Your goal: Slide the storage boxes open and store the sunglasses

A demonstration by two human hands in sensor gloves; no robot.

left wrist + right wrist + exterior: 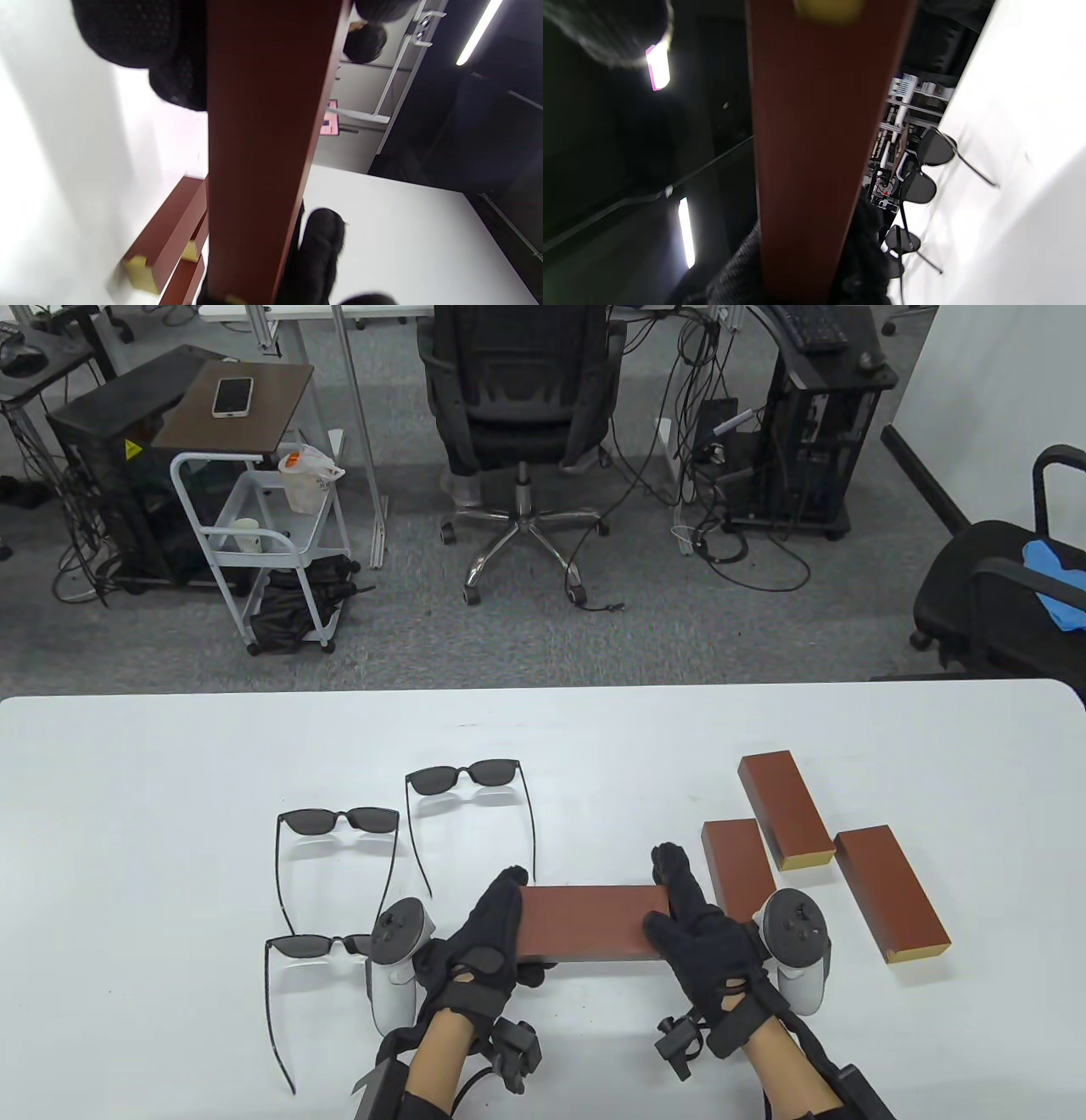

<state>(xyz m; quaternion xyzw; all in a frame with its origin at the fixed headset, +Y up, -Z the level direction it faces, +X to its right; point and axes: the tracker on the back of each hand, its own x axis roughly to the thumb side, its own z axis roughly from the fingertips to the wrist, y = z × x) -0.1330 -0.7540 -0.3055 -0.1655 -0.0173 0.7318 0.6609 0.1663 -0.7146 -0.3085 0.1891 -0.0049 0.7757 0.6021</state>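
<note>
Reddish-brown and not yet slid open, the storage box (592, 922) you hold sits lifted at the table's (127, 780) near edge, your left hand (482, 937) wrapped round one end and your right hand (700, 937) round the other. Three more boxes (785, 810) lie closed to your right. All three sunglasses (339, 820) lie unstored to your left, so nearly everything is still ahead.

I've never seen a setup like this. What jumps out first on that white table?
Two black-gloved hands, the left hand and the right hand, grip the two ends of a reddish-brown box near the front edge of the table. Three pairs of dark sunglasses lie unfolded to the left. Three more boxes of the same kind lie to the right.
</note>
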